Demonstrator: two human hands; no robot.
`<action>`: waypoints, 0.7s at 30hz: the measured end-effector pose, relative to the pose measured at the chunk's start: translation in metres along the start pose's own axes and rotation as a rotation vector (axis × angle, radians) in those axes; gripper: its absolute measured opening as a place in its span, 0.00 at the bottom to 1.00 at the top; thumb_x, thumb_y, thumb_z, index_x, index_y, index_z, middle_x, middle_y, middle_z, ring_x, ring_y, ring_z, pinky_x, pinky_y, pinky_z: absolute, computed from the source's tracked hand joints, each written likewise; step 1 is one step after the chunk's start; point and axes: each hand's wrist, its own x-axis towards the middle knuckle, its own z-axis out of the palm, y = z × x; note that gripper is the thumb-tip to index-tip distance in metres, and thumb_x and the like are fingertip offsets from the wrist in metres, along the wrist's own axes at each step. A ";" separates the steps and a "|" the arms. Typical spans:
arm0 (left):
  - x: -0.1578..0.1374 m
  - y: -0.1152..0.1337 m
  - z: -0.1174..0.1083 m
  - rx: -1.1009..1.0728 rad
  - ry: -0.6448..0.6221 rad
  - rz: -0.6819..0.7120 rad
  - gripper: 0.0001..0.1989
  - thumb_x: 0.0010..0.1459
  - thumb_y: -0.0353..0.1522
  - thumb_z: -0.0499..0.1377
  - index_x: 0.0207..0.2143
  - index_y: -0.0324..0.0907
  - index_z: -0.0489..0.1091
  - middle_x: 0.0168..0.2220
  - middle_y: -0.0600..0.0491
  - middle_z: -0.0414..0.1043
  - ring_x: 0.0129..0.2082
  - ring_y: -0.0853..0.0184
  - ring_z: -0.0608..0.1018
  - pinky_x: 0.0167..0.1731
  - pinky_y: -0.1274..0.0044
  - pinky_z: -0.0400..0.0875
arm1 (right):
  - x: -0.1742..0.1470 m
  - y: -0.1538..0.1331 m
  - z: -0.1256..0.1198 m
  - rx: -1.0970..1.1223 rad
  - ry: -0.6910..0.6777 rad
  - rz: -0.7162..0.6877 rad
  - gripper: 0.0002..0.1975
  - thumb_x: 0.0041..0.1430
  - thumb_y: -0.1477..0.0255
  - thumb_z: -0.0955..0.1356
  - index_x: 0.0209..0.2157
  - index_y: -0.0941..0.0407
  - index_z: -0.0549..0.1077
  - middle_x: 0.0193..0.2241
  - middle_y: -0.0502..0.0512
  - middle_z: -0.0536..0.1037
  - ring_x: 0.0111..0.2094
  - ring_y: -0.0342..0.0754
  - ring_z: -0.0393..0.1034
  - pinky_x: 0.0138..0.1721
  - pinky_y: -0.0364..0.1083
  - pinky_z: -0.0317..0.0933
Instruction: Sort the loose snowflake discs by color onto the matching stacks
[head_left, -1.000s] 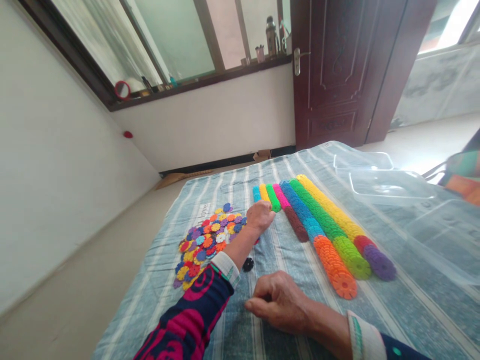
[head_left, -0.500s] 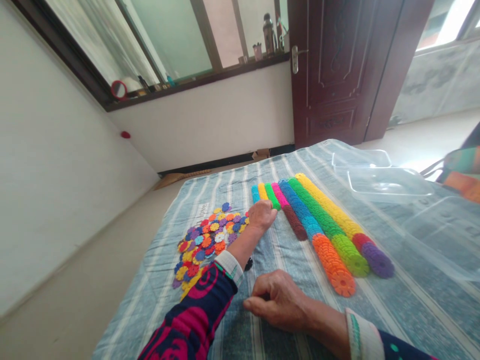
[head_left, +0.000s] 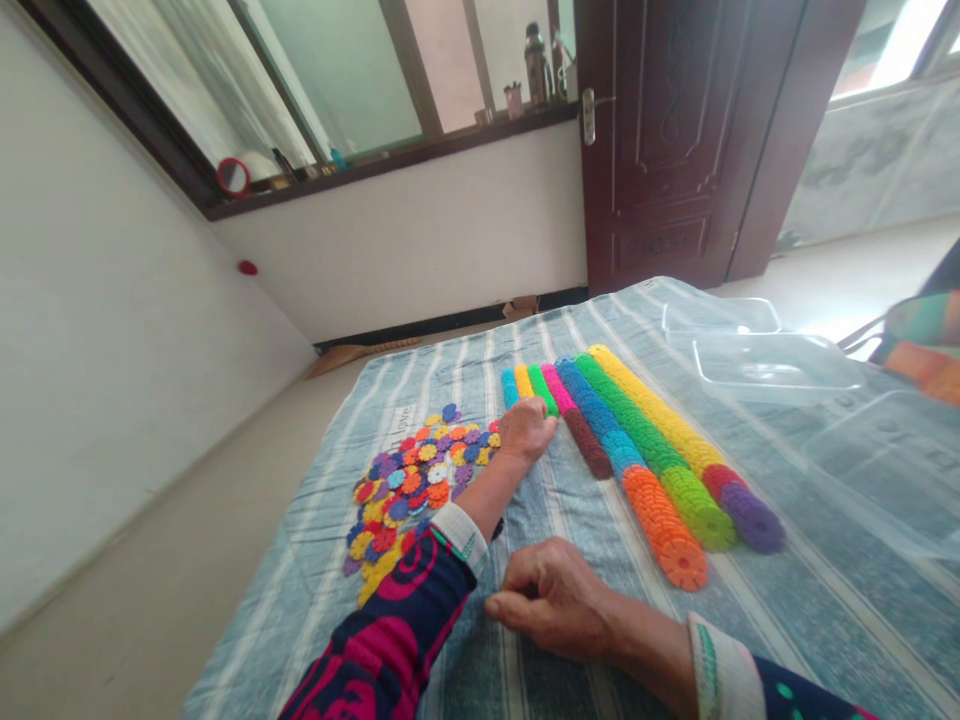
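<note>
My left hand (head_left: pixel 527 430) reaches forward, closed, at the near end of a short row of green notched plastic discs (head_left: pixel 543 388). Its fingertips face away from me, so anything in them is hidden. My right hand (head_left: pixel 555 600) rests as a loose fist on the bed cover, and nothing shows in it. Short blue (head_left: pixel 509 386) and yellow (head_left: pixel 523 379) rows lie just beyond my left hand. To its right run longer overlapping rows: pink and brown (head_left: pixel 589 445), blue and orange (head_left: pixel 660 520), green (head_left: pixel 637 420), and yellow ending in purple (head_left: pixel 752 518).
Left of my forearm spreads a loose pile of mixed-colour discs (head_left: pixel 412 480). Clear plastic boxes (head_left: pixel 780 365) stand on the right side of the striped cover (head_left: pixel 292 600). Beyond the bed are a brown door (head_left: pixel 675 150) and a window ledge (head_left: pixel 390 160) holding small items.
My left hand has barely moved, staying at the end of the green row. My right hand keeps its place and its curled shape. The view has shifted very slightly.
</note>
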 end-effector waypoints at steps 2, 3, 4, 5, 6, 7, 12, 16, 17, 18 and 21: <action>-0.004 -0.004 -0.006 -0.013 0.011 -0.014 0.08 0.58 0.35 0.58 0.36 0.42 0.76 0.39 0.50 0.79 0.40 0.63 0.79 0.35 0.76 0.67 | 0.000 0.000 0.000 0.004 -0.006 0.000 0.19 0.54 0.75 0.71 0.15 0.58 0.60 0.14 0.42 0.55 0.18 0.36 0.52 0.21 0.41 0.41; -0.007 -0.008 -0.011 -0.016 0.020 -0.023 0.08 0.58 0.35 0.58 0.35 0.42 0.76 0.39 0.50 0.79 0.40 0.64 0.78 0.35 0.77 0.66 | 0.000 0.000 0.000 0.005 -0.010 0.001 0.19 0.54 0.75 0.71 0.15 0.58 0.60 0.14 0.42 0.56 0.18 0.36 0.52 0.21 0.41 0.42; -0.011 -0.014 -0.016 -0.016 0.030 -0.031 0.08 0.58 0.34 0.58 0.35 0.42 0.76 0.39 0.49 0.79 0.39 0.64 0.78 0.35 0.77 0.66 | 0.000 0.001 0.000 0.005 -0.012 0.002 0.19 0.54 0.75 0.71 0.15 0.58 0.60 0.15 0.42 0.56 0.19 0.36 0.53 0.22 0.41 0.42; -0.016 -0.022 -0.021 -0.016 0.040 -0.035 0.08 0.59 0.34 0.57 0.34 0.41 0.76 0.38 0.49 0.78 0.38 0.64 0.78 0.35 0.77 0.65 | 0.000 0.001 0.000 0.002 -0.015 0.004 0.19 0.54 0.75 0.71 0.15 0.58 0.60 0.15 0.42 0.57 0.19 0.36 0.53 0.22 0.41 0.42; -0.022 -0.032 -0.026 -0.014 0.046 -0.041 0.08 0.59 0.34 0.57 0.33 0.41 0.76 0.37 0.50 0.78 0.37 0.65 0.77 0.35 0.77 0.65 | 0.000 0.001 0.000 -0.001 -0.016 0.009 0.19 0.54 0.75 0.71 0.15 0.57 0.60 0.15 0.42 0.57 0.19 0.36 0.53 0.22 0.41 0.42; -0.029 -0.044 -0.031 -0.017 0.055 -0.042 0.08 0.58 0.33 0.57 0.31 0.41 0.75 0.36 0.50 0.78 0.36 0.65 0.77 0.35 0.77 0.64 | 0.000 0.000 0.000 -0.006 -0.016 0.016 0.19 0.54 0.75 0.70 0.15 0.57 0.60 0.15 0.42 0.57 0.19 0.37 0.53 0.22 0.41 0.42; -0.077 -0.117 -0.051 -0.059 0.134 -0.093 0.10 0.57 0.33 0.56 0.24 0.42 0.71 0.28 0.54 0.75 0.30 0.69 0.74 0.34 0.78 0.63 | -0.002 0.000 0.001 -0.026 -0.016 0.043 0.20 0.55 0.74 0.69 0.15 0.57 0.57 0.16 0.43 0.56 0.19 0.37 0.51 0.22 0.41 0.43; -0.115 -0.164 -0.057 -0.127 0.204 -0.172 0.11 0.56 0.34 0.55 0.22 0.42 0.70 0.26 0.56 0.74 0.29 0.69 0.73 0.33 0.79 0.64 | -0.006 0.001 0.002 -0.041 -0.001 0.058 0.20 0.57 0.69 0.67 0.16 0.56 0.55 0.16 0.44 0.57 0.20 0.38 0.51 0.23 0.42 0.43; -0.123 -0.172 -0.058 -0.152 0.220 -0.189 0.11 0.55 0.35 0.55 0.23 0.42 0.71 0.26 0.56 0.74 0.29 0.69 0.74 0.33 0.79 0.65 | -0.006 0.002 0.002 -0.041 -0.001 0.061 0.21 0.57 0.67 0.67 0.16 0.55 0.55 0.16 0.44 0.57 0.20 0.38 0.51 0.23 0.42 0.44; -0.130 -0.179 -0.057 -0.178 0.247 -0.210 0.11 0.55 0.35 0.55 0.23 0.42 0.71 0.26 0.56 0.74 0.28 0.69 0.74 0.33 0.79 0.65 | -0.007 0.002 0.001 -0.039 -0.006 0.061 0.21 0.58 0.65 0.66 0.16 0.55 0.55 0.17 0.45 0.57 0.21 0.39 0.51 0.24 0.42 0.45; -0.144 -0.193 -0.052 -0.244 0.348 -0.298 0.13 0.56 0.38 0.54 0.25 0.42 0.73 0.26 0.56 0.75 0.28 0.69 0.75 0.32 0.79 0.66 | -0.009 0.002 0.000 -0.041 -0.023 0.067 0.22 0.60 0.62 0.64 0.17 0.55 0.56 0.18 0.45 0.58 0.22 0.40 0.52 0.25 0.42 0.48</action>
